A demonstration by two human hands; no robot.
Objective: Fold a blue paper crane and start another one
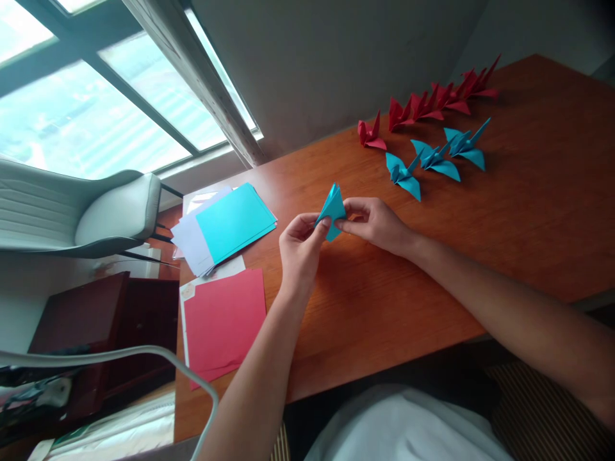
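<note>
A folded piece of blue origami paper [333, 206], kite-like with its narrow end up, is held between my two hands above the wooden table. My left hand [303, 240] pinches its left edge, thumb on the near face. From the other side, my right hand [372, 221] grips the right edge between thumb and fingers. Beyond my right hand stand blue paper cranes [435, 160] in a slanting row. Behind them runs a row of several red paper cranes [427, 105], with one red crane [369, 133] a little apart at its left end.
Blue paper sheets [235, 221] lie over white sheets [195, 246] at the table's left. Nearer me is a stack of red sheets [223, 320]. A grey chair [115, 208] stands by the window, and a pale cable [158, 350] arcs across the lower left.
</note>
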